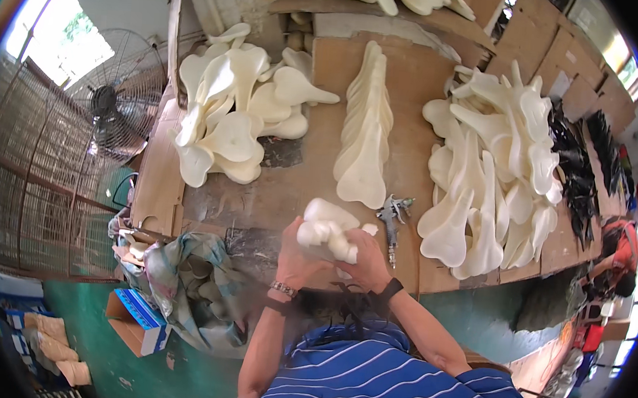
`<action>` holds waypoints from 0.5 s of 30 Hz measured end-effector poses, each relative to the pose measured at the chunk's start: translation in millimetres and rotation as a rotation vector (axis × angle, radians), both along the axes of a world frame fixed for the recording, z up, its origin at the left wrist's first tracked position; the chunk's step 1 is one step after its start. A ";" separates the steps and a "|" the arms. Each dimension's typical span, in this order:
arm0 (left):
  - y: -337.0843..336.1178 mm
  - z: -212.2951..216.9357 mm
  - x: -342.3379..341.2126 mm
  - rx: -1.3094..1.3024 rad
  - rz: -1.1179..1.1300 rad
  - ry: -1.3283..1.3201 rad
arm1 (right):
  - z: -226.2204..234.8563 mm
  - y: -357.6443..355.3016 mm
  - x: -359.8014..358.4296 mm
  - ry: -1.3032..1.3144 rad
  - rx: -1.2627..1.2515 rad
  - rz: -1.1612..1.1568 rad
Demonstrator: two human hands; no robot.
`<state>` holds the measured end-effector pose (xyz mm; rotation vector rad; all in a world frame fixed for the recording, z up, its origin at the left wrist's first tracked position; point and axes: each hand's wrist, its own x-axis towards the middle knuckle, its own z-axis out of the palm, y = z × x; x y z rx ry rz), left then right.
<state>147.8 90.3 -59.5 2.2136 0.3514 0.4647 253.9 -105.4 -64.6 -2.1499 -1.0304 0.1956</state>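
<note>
L hand (298,258) & R hand (368,262) both grasping white lumpy piece (324,235), held btwn them; looks light, prob. a bit soft, may dent, so hold by sides w/ gentle pressure; spray gun (392,220) just right of R hand, untouched

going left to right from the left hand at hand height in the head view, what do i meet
left hand → held white pieces → right hand → spray gun → right heap of cream pieces → another person in red
</note>
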 end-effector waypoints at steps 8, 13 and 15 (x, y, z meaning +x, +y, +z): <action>0.0 12.0 23.6 0.084 0.060 0.015 | -9.2 -15.2 6.4 -0.051 0.131 -0.070; 6.0 23.2 37.4 0.066 0.017 0.047 | -17.8 -0.5 28.9 0.068 0.319 0.054; 9.9 24.6 37.5 0.053 0.022 0.071 | -20.0 7.0 32.3 0.319 0.383 0.067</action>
